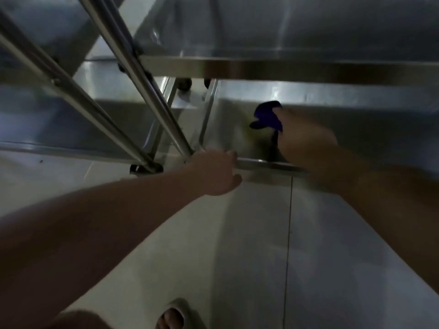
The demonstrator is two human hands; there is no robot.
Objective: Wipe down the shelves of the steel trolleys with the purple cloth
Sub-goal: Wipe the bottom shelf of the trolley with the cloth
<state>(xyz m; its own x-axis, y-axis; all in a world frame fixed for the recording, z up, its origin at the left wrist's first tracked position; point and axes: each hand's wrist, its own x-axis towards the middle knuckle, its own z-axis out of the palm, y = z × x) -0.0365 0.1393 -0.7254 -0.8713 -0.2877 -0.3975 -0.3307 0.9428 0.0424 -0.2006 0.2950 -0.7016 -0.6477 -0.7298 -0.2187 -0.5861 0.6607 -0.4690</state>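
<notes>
We note a pale tiled floor [249, 257] filling the lower half of the frame, dimly lit. A thin dark grout line [288, 245] runs nearly vertical through it, right of centre, from the middle of the frame to the bottom edge. At the bottom edge, centre-left, we see a light-coloured open-toed slipper [177, 309] with bare toes showing, resting on the tiles. Just left of it, at the lower left edge, sits a blurred bare knee [78, 320]. A small dark speck [41, 161] lies on the floor at mid-left. The frame is dark and motion-blurred; finer detail cannot be told.
</notes>
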